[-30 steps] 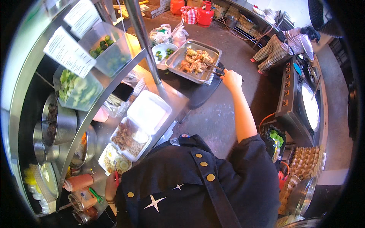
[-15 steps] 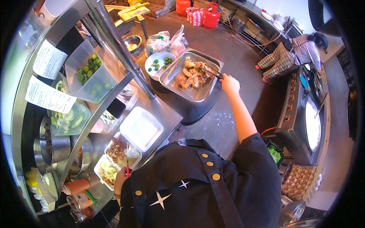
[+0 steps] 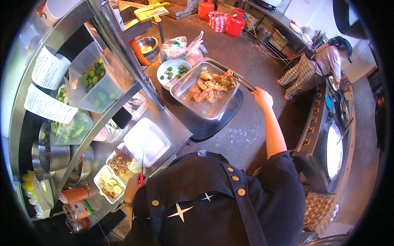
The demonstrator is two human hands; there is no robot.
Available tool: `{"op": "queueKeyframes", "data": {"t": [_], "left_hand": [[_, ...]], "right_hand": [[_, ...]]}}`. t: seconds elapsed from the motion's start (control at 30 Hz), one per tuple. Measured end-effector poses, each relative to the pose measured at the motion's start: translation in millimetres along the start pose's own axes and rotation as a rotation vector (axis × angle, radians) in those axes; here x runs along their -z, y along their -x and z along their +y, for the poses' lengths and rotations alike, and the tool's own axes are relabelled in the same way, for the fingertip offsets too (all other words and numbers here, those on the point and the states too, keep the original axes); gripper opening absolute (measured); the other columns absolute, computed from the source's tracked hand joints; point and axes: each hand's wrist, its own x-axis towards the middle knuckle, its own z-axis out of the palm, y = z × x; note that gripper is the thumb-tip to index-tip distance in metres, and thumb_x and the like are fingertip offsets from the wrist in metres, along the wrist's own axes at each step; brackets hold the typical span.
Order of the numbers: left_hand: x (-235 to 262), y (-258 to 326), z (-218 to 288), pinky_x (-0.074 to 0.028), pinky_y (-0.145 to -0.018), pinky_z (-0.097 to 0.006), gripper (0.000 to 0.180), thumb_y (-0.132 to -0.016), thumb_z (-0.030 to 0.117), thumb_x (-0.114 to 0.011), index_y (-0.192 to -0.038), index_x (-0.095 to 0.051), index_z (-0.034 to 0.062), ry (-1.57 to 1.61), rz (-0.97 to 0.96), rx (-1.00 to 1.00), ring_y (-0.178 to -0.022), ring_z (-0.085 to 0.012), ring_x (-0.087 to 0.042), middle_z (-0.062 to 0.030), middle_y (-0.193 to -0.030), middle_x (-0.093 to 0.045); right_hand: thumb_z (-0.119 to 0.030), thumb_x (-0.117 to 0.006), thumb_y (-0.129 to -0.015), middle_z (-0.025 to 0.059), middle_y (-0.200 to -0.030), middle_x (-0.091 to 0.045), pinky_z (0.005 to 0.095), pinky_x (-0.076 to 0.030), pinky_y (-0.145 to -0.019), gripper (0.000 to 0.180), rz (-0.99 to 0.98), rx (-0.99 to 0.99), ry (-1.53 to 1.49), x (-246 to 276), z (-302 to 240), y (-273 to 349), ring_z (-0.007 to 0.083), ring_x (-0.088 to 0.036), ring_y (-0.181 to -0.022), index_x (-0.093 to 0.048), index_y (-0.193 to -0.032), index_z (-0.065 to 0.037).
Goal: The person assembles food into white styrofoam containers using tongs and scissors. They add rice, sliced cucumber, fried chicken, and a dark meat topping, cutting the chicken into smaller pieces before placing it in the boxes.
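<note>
My right hand (image 3: 263, 99) is closed around metal tongs (image 3: 245, 83), whose tips reach a browned piece of meat (image 3: 227, 80) at the right of the pile. Fried meat pieces (image 3: 204, 85) lie in a steel tray (image 3: 213, 113) on a dark round table. Down at the left, my left hand (image 3: 132, 187) grips a red-handled tool (image 3: 142, 178) with a thin metal blade; whether it is scissors or a knife is unclear. Beside that hand sits an open white foam box (image 3: 106, 172) holding rice, egg and cucumber slices. Another foam box (image 3: 147, 141) contains rice and chopped meat, lid folded back.
A white bowl of green citrus (image 3: 165, 82) and plastic bags (image 3: 174, 50) stand next to the tray. Shelving with a citrus tub (image 3: 107, 89) rises on the left. A person (image 3: 324, 61) bends over the stove (image 3: 318, 135) at right. Egg trays (image 3: 318, 211) are lower right.
My right hand and the tongs have shifted right and slightly down, with the tongs now at the right-hand meat piece. My left hand still holds the red-handled tool. The view has moved slightly.
</note>
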Motion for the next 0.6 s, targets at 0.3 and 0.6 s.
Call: {"op": "queueKeyframes", "data": {"t": [0.3, 0.6], "left_hand": [[-10.5, -12.9, -2.8, -0.051, -0.069, -0.035, 0.027, -0.077, 0.017, -0.064, -0.096, -0.059, -0.0020, -0.008, -0.010, -0.085, -0.079, -0.0285, -0.066, -0.0179, -0.087, -0.065], [-16.1, -10.5, 2.3, -0.050, -0.066, -0.035, 0.025, -0.078, 0.017, -0.064, -0.095, -0.059, 0.0005, 0.012, -0.050, 0.022, -0.074, -0.0286, -0.064, -0.0165, -0.085, -0.064]], "right_hand": [[-0.041, -0.059, -0.083, 0.0137, -0.096, -0.065, 0.0428, -0.051, -0.074, 0.042, 0.109, 0.119, 0.195, -10.7, -12.1, -11.7, 0.0316, -0.064, -0.087, -0.057, -0.107, -0.007], [-0.039, -0.060, -0.082, 0.0137, -0.093, -0.067, 0.0433, -0.050, -0.077, 0.031, -0.222, 0.046, 0.085, -8.7, -19.4, -22.2, 0.0318, -0.064, -0.091, -0.064, -0.099, -0.012]]}}
